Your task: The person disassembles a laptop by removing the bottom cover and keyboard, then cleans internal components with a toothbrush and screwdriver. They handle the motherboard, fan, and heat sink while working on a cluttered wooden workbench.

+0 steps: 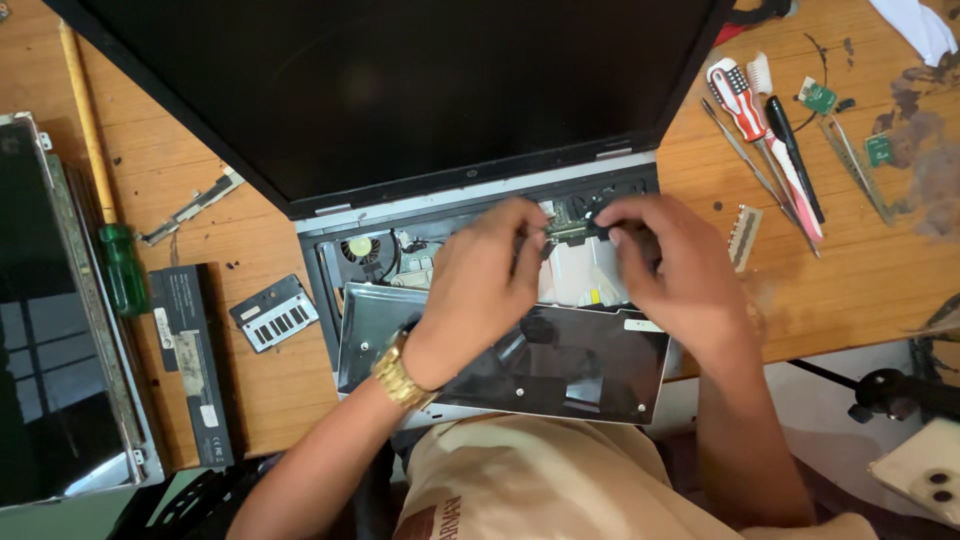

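An open laptop (400, 90) lies on the wooden table with its top cover off and its insides bare. A cooling fan (360, 250) shows at the left of the opening. The keyboard (580, 370) lies flipped, shiny underside up, over the front of the base. My left hand (480, 285), with a gold watch on the wrist, and my right hand (670, 265) meet over the middle of the opening. Both pinch a small green circuit module (570, 230) between their fingertips. The hands hide what lies under the module.
At the left lie a loose screen panel (50, 320), a green-handled screwdriver (115, 260), a black battery (190, 360), a small cover plate (275, 313) and a metal bracket (190, 205). Screwdrivers and a brush (770, 130) lie at the right. A phone (920, 470) sits bottom right.
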